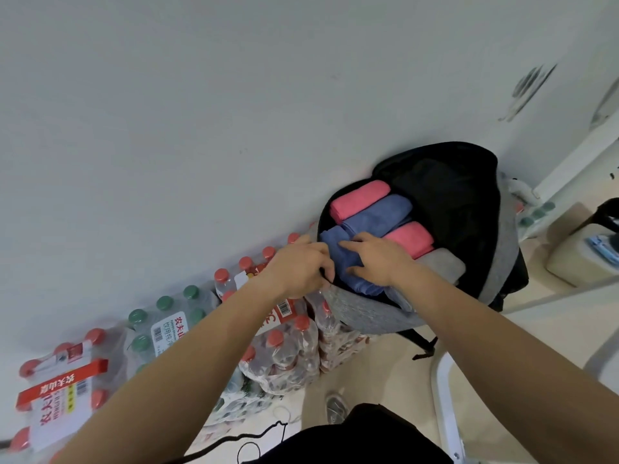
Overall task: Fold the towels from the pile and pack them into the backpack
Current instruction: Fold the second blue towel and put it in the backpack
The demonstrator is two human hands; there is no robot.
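Observation:
A grey backpack (365, 313) with a black lining stands open against the white wall, resting on packs of bottled water. Inside lie folded towels side by side: a pink towel (358, 199), a blue towel (378, 214), another pink towel (410, 237) and a grey towel (442, 262). A further blue towel (341, 262) sits at the near left end of the opening. My right hand (375, 259) presses on this blue towel with straight fingers. My left hand (301, 266) grips the backpack's left rim, fingers curled over the edge.
Shrink-wrapped packs of water bottles with red caps (284, 349) and green caps (160, 323) line the wall on the floor. A white chair or table frame (445, 390) stands at the lower right. A beige box (576, 249) sits to the right of the backpack.

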